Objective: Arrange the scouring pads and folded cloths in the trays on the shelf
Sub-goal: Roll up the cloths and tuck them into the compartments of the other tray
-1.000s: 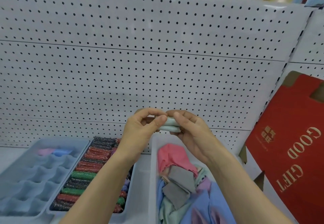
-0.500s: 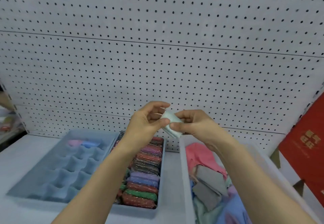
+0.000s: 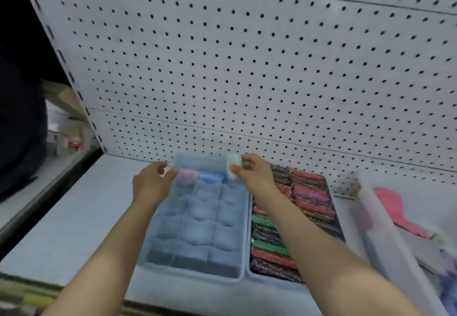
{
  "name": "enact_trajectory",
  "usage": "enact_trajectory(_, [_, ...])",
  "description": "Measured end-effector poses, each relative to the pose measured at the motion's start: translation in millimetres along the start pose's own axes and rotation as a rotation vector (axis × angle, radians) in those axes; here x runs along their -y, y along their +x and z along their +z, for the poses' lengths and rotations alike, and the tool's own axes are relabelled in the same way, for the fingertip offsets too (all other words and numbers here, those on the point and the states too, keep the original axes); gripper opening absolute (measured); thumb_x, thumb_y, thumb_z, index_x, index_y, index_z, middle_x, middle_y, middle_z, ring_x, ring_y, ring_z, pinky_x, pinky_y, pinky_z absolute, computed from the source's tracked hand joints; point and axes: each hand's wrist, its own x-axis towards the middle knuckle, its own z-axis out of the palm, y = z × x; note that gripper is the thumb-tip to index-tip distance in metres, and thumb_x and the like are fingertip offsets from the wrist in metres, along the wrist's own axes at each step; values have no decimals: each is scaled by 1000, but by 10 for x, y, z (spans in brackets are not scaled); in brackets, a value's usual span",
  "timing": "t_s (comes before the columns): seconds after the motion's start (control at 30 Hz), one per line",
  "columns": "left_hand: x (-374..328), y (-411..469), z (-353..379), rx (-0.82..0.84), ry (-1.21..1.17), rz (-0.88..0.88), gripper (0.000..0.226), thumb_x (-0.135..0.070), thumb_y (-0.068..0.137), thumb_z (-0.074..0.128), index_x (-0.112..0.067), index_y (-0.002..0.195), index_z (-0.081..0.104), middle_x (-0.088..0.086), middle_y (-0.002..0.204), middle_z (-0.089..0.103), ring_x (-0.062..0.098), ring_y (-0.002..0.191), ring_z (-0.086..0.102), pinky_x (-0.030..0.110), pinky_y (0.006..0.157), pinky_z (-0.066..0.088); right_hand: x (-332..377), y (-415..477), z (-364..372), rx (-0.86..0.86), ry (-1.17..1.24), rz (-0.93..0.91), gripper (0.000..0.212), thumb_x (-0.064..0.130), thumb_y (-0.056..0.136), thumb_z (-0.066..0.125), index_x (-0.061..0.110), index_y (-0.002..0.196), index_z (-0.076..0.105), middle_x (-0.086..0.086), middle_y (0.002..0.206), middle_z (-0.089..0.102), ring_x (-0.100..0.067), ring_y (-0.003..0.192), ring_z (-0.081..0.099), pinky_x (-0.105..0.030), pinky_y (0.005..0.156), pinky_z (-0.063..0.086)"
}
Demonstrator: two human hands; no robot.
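Over the divided tray's (image 3: 193,275) back row
Right hand (image 3: 254,172) alone pinches the folded cloth (image 3: 233,165); left hand (image 3: 150,185) has let go, curled, contents unclear. Placement appears imminent.

Back wall: pale grey pegboard (image 3: 247,68) with dark holes in a regular grid. Two horizontal seams (image 3: 272,139) cross it, one high and one low.

Left edge: slotted upright (image 3: 61,56), slanting down to the shelf's rear corner.

Shelf (image 3: 74,216): flat, pale grey, meets the pegboard at the back. Its front lip (image 3: 29,299) shows a yellowish strip, blurred.

Left of the upright: a dark area (image 3: 17,43), content not resolvable. Beside it is a neighbouring bay (image 3: 61,122) with small blurred goods, one of them red.

Light: even and diffuse, with soft shadows only. The edges of the view are smeared.
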Motion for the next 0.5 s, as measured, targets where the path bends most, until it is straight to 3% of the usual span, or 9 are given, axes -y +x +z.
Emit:
enact_trajectory(0.1, [294, 196, 48, 144, -36, -82, 44, -39, 91, 67, -12, 126, 65, 10, 125, 67, 32, 113, 62, 37, 90, 49, -120, 114, 172, -59, -339, -119, 18, 15, 86, 74, 16, 101, 64, 6, 88, 67, -11, 77, 63, -24, 69, 52])
enact_trajectory(0.2, [456, 322, 77, 181, -306, -160, 29, -31, 81, 79, -11, 102, 74, 9, 103, 74, 32, 102, 68, 44, 87, 55, -178, 188, 248, -46, -844, -248, 22, 26, 89, 67, 18, 109, 64, -5, 95, 72, -27, 84, 67, -36, 70, 50])
enact_trajectory(0.27, [517, 395, 66, 166, -371, -183, 21, -25, 80, 79, -13, 97, 75, 6, 98, 74, 30, 98, 69, 46, 87, 57, -196, 237, 282, -23, -1081, -278, 23, 25, 90, 63, 19, 112, 62, -7, 98, 72, -31, 90, 67, -35, 72, 41])
enact_trajectory(0.5, [595, 444, -32, 133, -490, -217, 9, -17, 83, 77, -14, 91, 74, 6, 93, 74, 30, 96, 69, 49, 93, 55, -82, 384, 446, 74, -1347, -295, 23, 22, 91, 58, 21, 114, 59, -5, 107, 70, -30, 98, 65, -33, 71, 34])
